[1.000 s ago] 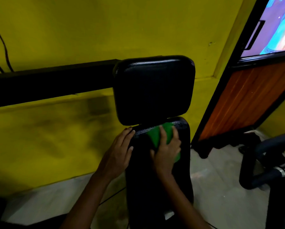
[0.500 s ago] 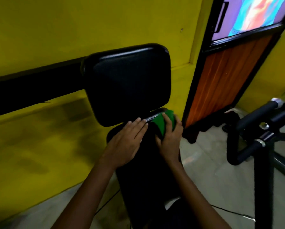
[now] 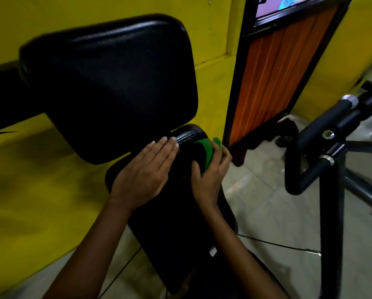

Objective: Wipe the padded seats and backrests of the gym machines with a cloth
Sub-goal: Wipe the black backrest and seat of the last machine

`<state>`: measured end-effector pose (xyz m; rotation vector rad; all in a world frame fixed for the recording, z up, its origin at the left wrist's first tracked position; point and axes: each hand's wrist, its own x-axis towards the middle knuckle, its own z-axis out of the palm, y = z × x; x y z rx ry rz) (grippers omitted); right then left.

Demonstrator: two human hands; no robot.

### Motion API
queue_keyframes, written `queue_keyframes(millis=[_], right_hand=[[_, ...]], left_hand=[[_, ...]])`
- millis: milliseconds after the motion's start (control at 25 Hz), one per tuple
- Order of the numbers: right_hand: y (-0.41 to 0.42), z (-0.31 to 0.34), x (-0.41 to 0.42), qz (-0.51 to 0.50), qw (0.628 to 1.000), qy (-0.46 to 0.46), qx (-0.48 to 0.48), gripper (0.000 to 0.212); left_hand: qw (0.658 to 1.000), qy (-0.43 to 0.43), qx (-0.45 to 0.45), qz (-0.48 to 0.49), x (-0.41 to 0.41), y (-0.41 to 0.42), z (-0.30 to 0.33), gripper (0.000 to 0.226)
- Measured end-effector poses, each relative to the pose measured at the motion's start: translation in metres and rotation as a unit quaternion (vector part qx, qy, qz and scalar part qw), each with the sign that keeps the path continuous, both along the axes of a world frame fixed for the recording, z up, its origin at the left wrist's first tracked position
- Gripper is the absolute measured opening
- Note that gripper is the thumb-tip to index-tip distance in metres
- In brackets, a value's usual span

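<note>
Fingers of the right hand (image 3: 208, 175) curl round a green cloth (image 3: 208, 151) and press it against the right edge of the black padded seat (image 3: 176, 223), close to the seat's far end. The thumb lies on the seat top while the other fingers wrap down over the side, so the cloth shows as a folded green band between them. Just beside it, the left hand (image 3: 146, 169) rests flat on the same seat with its fingers straight and together, holding nothing; its fingertips reach the stitched far rim of the pad. Above both hands stands the black padded backrest (image 3: 109, 83), tilted, its lower edge overhanging the far end of the seat. A black bar (image 3: 3, 100) runs off to the left behind the backrest, in front of the yellow wall (image 3: 94, 9). To the right stands an orange panelled door (image 3: 275, 78) in a black frame, and nearer, on the grey floor (image 3: 267, 212), a black tubular machine frame (image 3: 323, 147) with padded handles. A thin black cable (image 3: 277, 246) crosses the floor.
</note>
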<state>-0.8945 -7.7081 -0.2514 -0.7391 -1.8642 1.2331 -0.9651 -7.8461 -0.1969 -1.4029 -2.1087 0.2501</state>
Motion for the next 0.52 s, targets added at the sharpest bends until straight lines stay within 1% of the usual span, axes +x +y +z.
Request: queue_keyframes(millis=[40, 80, 160, 200, 240, 320, 400, 440, 520], right_hand=[[-0.003, -0.01, 0.005, 0.011, 1.0, -0.008, 0.001, 0.063], [-0.004, -0.024, 0.011, 0.006, 0.999, -0.025, -0.022, 0.064], [-0.004, -0.047, 0.025, -0.028, 0.991, -0.084, -0.098, 0.062], [-0.003, -0.051, 0.028, -0.038, 0.985, -0.108, -0.126, 0.06], [-0.002, -0.048, 0.027, -0.044, 0.984, -0.111, -0.134, 0.057], [-0.002, -0.029, 0.02, -0.046, 0.992, -0.066, -0.095, 0.056], [-0.002, -0.01, 0.012, -0.034, 0.999, -0.003, -0.025, 0.061], [-0.002, -0.009, 0.009, -0.033, 0.999, 0.015, 0.002, 0.064], [-0.004, -0.031, 0.01, -0.045, 0.999, 0.021, 0.016, 0.067]], left_hand=[[1.0, 0.001, 0.0, 0.001, 0.001, 0.0, 0.0, 0.057], [1.0, 0.002, 0.0, 0.003, 0.001, -0.001, -0.001, 0.057], [1.0, 0.007, -0.003, 0.008, 0.001, -0.001, -0.002, 0.058], [1.0, 0.011, -0.004, 0.009, 0.001, -0.001, -0.002, 0.058], [1.0, 0.016, -0.003, 0.008, 0.001, 0.0, -0.002, 0.058], [1.0, 0.022, 0.004, 0.003, -0.001, 0.001, -0.002, 0.058], [1.0, 0.029, 0.01, 0.0, -0.002, 0.0, -0.004, 0.058], [0.999, 0.032, 0.014, -0.002, -0.002, 0.001, -0.005, 0.057], [0.999, 0.045, 0.017, -0.005, -0.002, 0.002, -0.007, 0.056]])
